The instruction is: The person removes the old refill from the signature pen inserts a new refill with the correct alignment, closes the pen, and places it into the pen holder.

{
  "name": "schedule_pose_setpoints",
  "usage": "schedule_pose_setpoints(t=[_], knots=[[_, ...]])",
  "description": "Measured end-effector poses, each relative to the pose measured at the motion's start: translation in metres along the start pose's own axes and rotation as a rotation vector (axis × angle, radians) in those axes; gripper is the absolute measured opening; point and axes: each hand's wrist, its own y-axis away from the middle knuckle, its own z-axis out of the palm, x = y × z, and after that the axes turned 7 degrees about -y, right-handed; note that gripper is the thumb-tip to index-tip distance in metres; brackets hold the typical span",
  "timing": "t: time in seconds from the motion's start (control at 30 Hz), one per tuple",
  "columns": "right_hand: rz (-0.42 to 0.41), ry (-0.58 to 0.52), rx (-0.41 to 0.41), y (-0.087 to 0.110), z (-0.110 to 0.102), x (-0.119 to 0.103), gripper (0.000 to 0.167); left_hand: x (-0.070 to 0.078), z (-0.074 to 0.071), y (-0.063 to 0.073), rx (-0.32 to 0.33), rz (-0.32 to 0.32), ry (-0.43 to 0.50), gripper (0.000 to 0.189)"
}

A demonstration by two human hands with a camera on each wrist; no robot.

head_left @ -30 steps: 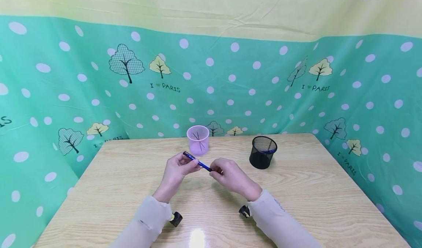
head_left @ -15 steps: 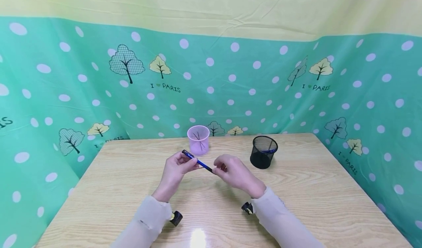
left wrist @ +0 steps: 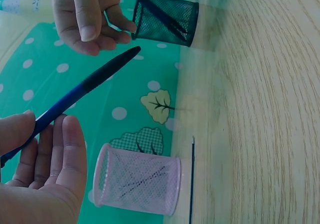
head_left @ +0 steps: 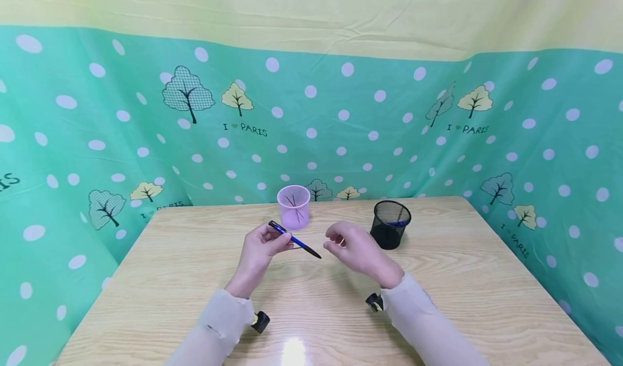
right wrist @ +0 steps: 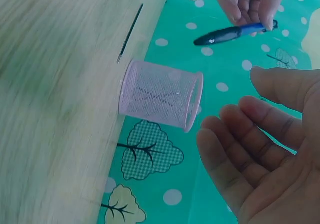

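My left hand (head_left: pixel 257 252) pinches a blue pen (head_left: pixel 304 245) with a black grip between thumb and fingers. The pen slants down to the right, its dark tapered end (left wrist: pixel 117 64) free in the air. To the right of that end, my right hand (head_left: pixel 357 251) hovers with loosely bent fingers and nothing between them, as its palm (right wrist: pixel 275 169) shows in the right wrist view. A thin dark pen refill (left wrist: pixel 192 179) lies on the table, close to the pink mesh cup (left wrist: pixel 137 179).
At the table's back stands the pink mesh cup with thin dark sticks inside. A black mesh cup (head_left: pixel 389 236) holding a blue pen stands behind my right hand. A green dotted curtain (head_left: pixel 340 112) surrounds the wooden table (head_left: pixel 146 301) on three sides.
My right hand has let go of the pen's dark end and moved away to the right and slightly up. The left hand still holds the pen in nearly the same place.
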Motion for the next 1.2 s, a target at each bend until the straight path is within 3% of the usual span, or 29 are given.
schedule_pose_setpoints(t=[0.3, 0.87, 1.2], knots=[[0.029, 0.068, 0.029, 0.005, -0.012, 0.004, 0.011, 0.000, -0.001, 0.000, -0.001, 0.002, 0.000, 0.018], [0.012, 0.085, 0.088, 0.013, -0.033, 0.018, 0.017, -0.003, -0.001, -0.001, 0.009, 0.018, -0.006, 0.017], [0.066, 0.107, 0.122, 0.019, -0.049, 0.022, 0.028, -0.001, 0.000, 0.000, 0.015, 0.012, -0.018, 0.017]])
